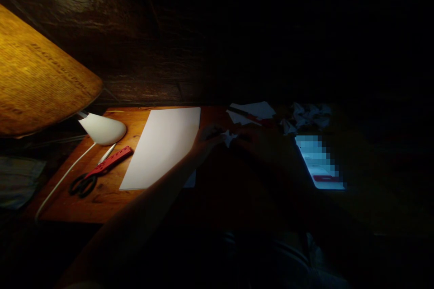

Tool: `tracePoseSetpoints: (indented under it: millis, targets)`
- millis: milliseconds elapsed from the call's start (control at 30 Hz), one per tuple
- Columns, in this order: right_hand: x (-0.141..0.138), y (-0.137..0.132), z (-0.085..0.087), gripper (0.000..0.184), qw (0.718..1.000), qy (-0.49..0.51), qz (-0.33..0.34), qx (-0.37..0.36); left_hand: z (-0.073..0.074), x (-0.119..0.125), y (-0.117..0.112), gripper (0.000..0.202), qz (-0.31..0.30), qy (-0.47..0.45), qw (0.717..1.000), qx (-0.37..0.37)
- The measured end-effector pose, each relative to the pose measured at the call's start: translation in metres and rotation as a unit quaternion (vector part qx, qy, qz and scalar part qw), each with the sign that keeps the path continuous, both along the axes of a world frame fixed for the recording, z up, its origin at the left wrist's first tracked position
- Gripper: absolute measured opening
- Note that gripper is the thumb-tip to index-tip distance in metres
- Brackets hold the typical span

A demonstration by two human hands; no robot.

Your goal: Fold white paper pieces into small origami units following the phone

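A small folded piece of white paper (229, 138) with pointed corners is held up above the middle of the table. My left hand (207, 137) pinches its left side, the forearm crossing over a white sheaf of paper (166, 144). On the other side, my right hand (251, 140) closes on the paper's right edge; deep shadow hides most of its fingers. Just beyond the hands lie smaller white paper pieces (261, 110), with a dark, slim object (242, 113) across them. Several crumpled-looking folded paper shapes (310, 116) sit to the right of those.
A lamp with a yellow printed shade (44, 76) and white base (103, 130) lights the table's left side. Near it lie a white pen (107, 153) and black-handled scissors (83, 185) with a red perforated cover (111, 161). At right, a lit screen (317, 162) rests on the table.
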State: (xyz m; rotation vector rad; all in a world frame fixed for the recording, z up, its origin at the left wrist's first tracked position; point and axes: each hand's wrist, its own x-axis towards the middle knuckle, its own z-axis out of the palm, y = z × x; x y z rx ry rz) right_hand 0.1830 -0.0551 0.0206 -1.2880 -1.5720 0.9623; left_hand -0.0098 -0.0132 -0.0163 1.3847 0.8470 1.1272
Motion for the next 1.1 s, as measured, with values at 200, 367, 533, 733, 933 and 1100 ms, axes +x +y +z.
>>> tracePoseSetpoints:
  millis: [200,367,533,733,933,1100]
  targets:
    - [0.003,-0.002,0.004,0.010,1.000,-0.026,0.001,0.009,0.002,0.000,-0.001,0.019,0.009,-0.005,1.000,0.008]
    - [-0.001,0.004,-0.007,0.014,1.000,-0.002,-0.014,0.015,0.003,0.000,-0.002,0.020,0.033,0.011,0.999,0.017]
    - [-0.003,0.007,-0.011,0.020,0.999,-0.002,-0.015,0.033,0.004,0.001,-0.002,0.016,0.040,0.013,0.999,0.018]
    - [0.003,0.005,-0.001,0.010,0.997,-0.064,0.020,0.041,0.002,-0.001,0.000,0.010,0.060,0.031,0.997,0.029]
    - [0.013,0.007,0.001,0.011,0.993,-0.092,-0.030,0.069,-0.001,-0.003,0.002,0.011,0.028,0.083,0.996,0.024]
    - [0.013,0.010,-0.006,0.014,0.989,-0.113,-0.054,0.080,-0.003,-0.001,0.000,0.013,-0.019,0.179,0.979,0.096]
